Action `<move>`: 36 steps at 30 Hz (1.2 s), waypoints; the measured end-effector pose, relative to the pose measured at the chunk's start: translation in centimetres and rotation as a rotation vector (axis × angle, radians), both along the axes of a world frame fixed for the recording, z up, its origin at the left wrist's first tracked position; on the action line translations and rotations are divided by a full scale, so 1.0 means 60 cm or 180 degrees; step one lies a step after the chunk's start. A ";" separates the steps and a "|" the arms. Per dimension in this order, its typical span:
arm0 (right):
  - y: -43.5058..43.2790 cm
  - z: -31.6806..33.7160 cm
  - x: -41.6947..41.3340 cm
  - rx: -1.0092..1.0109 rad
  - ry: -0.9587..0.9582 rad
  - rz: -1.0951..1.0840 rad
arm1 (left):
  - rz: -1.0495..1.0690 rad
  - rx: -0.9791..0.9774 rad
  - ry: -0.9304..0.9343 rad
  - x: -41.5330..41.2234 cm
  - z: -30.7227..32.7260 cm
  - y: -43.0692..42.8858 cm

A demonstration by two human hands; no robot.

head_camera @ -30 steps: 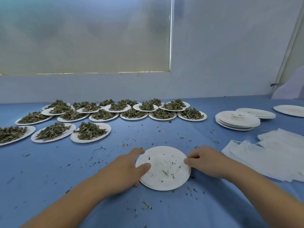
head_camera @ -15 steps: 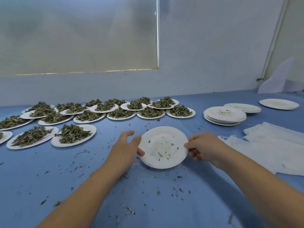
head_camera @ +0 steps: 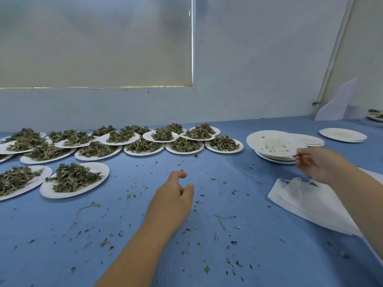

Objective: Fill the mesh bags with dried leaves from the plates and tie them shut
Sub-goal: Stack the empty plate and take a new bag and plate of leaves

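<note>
The fingers (head_camera: 301,160) of the right hand (head_camera: 319,164) are lightly curled against the near rim of the empty plate (head_camera: 273,141). Whether they pinch that rim or have just let it go cannot be told. Half a second ago both hands held this plate in front of the person; now it lies slightly askew on top of the stack of used plates (head_camera: 275,160) at the far right. The left hand (head_camera: 172,195) has come off the plate and hangs over the middle of the surface (head_camera: 207,235), fingers loosely bent, holding nothing. I judge that one plate's round is finished and the next can start with a fresh bag and a full plate. The mesh bags (head_camera: 306,204) lie in a flat white pile just below the right wrist, thin and limp, with drawstrings showing at the near end. The dried leaves (head_camera: 72,176) are curled grey-green scraps. They are heaped on many white plates along the left and far side, and the nearest full plate (head_camera: 103,172) sits left of the left hand. Crumbs of leaf are scattered over the blue surface.
</note>
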State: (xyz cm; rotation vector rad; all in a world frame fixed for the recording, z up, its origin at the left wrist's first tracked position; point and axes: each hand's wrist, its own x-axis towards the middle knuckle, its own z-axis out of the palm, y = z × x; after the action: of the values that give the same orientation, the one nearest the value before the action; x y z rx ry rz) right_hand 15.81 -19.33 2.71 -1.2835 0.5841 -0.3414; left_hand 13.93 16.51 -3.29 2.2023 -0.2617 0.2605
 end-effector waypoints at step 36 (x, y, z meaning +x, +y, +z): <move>0.113 -0.018 -0.124 -0.5329 0.2041 0.1425 | -0.0286 0.0482 0.0207 -0.024 0.002 0.002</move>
State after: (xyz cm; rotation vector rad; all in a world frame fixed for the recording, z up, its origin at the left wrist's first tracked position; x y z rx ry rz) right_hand 8.35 -12.54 1.62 -3.1432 0.4505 0.0633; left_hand 12.49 16.65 -3.14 2.3364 -0.3535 0.1225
